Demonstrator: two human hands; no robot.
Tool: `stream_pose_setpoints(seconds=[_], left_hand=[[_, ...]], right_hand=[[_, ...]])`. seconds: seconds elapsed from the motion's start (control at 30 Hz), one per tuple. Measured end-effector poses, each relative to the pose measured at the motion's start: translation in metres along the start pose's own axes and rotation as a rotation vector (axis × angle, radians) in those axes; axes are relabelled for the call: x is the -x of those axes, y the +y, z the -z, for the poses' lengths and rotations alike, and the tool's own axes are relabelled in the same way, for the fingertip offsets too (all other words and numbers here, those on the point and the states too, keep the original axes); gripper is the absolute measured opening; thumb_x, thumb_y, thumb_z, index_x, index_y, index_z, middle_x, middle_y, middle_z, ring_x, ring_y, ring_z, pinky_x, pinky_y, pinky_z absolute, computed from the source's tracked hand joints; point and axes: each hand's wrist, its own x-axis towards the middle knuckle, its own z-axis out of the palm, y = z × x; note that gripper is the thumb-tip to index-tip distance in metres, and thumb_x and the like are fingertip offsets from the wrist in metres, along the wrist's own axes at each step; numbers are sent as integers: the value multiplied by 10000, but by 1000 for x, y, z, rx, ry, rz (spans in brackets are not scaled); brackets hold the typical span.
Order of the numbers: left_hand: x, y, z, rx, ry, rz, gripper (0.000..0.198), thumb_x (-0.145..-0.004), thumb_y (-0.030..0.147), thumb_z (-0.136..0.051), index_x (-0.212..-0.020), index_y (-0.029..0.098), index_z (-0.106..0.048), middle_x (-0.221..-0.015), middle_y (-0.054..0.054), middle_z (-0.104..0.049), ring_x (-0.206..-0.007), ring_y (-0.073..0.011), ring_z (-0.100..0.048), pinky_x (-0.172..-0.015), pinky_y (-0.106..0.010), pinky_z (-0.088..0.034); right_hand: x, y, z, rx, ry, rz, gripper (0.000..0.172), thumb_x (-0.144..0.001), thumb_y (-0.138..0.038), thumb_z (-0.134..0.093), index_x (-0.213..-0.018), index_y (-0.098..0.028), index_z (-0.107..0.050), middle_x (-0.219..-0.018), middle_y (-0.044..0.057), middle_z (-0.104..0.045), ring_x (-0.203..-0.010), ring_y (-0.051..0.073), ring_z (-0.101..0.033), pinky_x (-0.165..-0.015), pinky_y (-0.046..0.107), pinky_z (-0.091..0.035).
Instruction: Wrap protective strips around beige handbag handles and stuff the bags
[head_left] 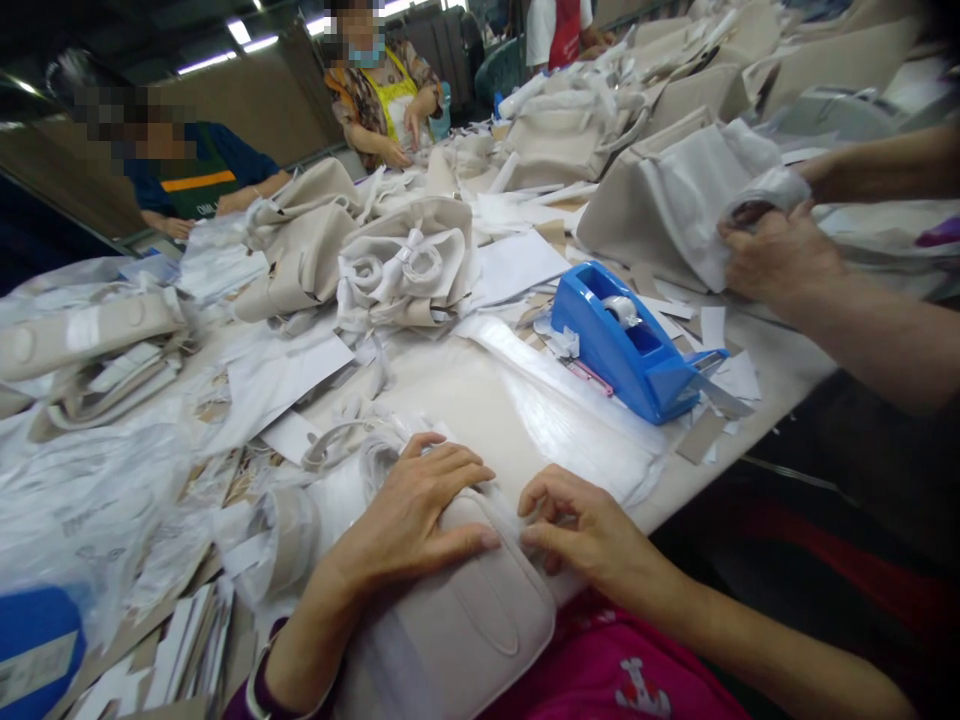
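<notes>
At near L corner of the table [757,350]: blue obj w/ pale label [37,645], partly under clear plastic [90,500]; loose card strips [187,640] just R of it. Next, rolled strap [281,545] w/ wrap, near L forearm. L hand [420,510]: fingers spread over top edge of beige bag [442,630], thumb apart on its front, palm down, looks like a light press. Bag = main item, tilted, at table's near edge, close against pink apron [600,665]. R hand [566,520]: fingers curled, thumb near index, right by bag's R edge; can't tell if pinching anything or touching bag. Farther R: white sheets [577,420] flat, then blue tape dispenser [622,345], pink tool [591,377] beside it. Far R: co-worker's hand [784,255] on another wrapped bag [675,210].

Handling, imo: keep L palm flat & steady so bag doesn't slide off the edge; work R fingertips along the rim, no nails; smooth evenly, don't crease the front.
</notes>
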Motion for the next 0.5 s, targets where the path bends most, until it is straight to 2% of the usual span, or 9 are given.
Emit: stream_pose_setpoints(seconds=[0.07, 0.17, 0.23, 0.33, 0.43, 0.5], left_hand=[[0, 0, 0, -6, 7, 7, 437, -813, 540, -559, -1119, 231, -606, -1102, -51, -647, -1060, -226, -561, -1066, -426, -229], [1, 0, 0, 0, 17, 6, 412, -830, 522, -545, -1114, 229, -603, -1076, -44, -643, -1045, -218, -559, -1076, -430, -208], [0, -1, 0, 5, 21, 2, 359, -854, 497, -522, -1068, 224, -615, -1021, -32, -643, -1004, -201, -562, -1076, -428, -199], [-2, -1, -2, -13, 31, 13, 299, -916, 426, -434, -902, 208, -638, -896, -15, -638, -922, -175, -557, -1056, -424, -208], [-5, 1, -4, -48, 50, 22, 370, -948, 378, -368, -746, 192, -616, -801, -12, -627, -872, -167, -542, -1012, -414, -240], [-5, 3, -5, -69, 66, 22, 388, -953, 361, -360, -701, 185, -598, -761, -13, -624, -847, -163, -535, -980, -403, -263]], right_hand=[[0, 0, -1, 77, -42, -11, 78, -750, -229, -613, -696, -176, -594, -660, -31, -531, -556, 84, -494, -516, 193, -408], [-5, -4, -8, 30, -108, -90, 145, -748, -234, -600, -625, -161, -574, -572, -36, -526, -542, 87, -475, -506, 192, -373], [-8, -5, -15, -27, -98, -139, 166, -718, -254, -632, -604, -155, -562, -553, -37, -522, -534, 85, -462, -489, 190, -349], [-10, 1, -26, -81, -40, -154, 218, -707, -280, -648, -581, -155, -522, -522, -50, -461, -505, 68, -394, -460, 186, -283], [-4, 11, -28, -90, -4, -183, 230, -725, -296, -636, -618, -169, -476, -523, -65, -424, -483, 60, -356, -444, 186, -249], [3, 14, -19, -25, -50, -183, 137, -763, -281, -595, -745, -186, -497, -542, -73, -442, -483, 74, -389, -448, 188, -285]])
